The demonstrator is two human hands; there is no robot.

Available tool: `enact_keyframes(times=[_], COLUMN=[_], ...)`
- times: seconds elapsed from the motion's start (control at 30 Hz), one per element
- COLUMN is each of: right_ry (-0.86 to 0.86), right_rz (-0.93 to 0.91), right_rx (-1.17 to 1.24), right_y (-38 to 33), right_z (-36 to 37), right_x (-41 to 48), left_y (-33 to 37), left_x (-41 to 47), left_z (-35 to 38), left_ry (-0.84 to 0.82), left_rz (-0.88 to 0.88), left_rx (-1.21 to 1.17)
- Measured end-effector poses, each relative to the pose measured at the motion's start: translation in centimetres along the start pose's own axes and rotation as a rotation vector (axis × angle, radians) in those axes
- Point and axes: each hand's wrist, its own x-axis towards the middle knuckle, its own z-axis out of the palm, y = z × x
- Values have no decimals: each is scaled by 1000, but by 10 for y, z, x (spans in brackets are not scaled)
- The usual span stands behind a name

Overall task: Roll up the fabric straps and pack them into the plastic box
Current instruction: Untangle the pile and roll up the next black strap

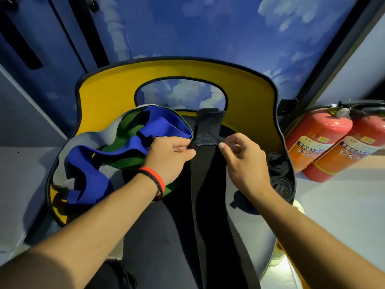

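Strap: the black strap [205, 174] is laid far-to-near along the chair seat [248, 230].
Hands: its edges are pinched by the left hand [168, 155] and right hand [243, 161].
Rolling: the far end should be turned over squarely and kept tight.

A wall printed with blue sky and white clouds [208, 28] was seen behind a yellow, black-edged moulded chair [250, 90]. Two red metal fire extinguishers [318, 140] were set on the pale grey floor [337, 207] beside it.
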Motion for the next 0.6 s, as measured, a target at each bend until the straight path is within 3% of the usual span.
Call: enact_keyframes(times=[0.2, 0.33, 0.43, 0.6], right_ry=[-54, -77, -110, -358], right_rz=[69, 133, 161, 198], right_rx=[-122, -53, -51, -509], right_y=[13, 10, 12, 11], right_z=[2, 8, 22, 49], right_x=[20, 35, 38, 36], left_y=[19, 37, 38, 26], left_x=[49, 90, 123, 168], left_z=[14, 28, 40, 48], left_ry=[-150, -123, -161, -168], left_rz=[93, 237, 231, 146], left_rx=[321, 629, 829, 964])
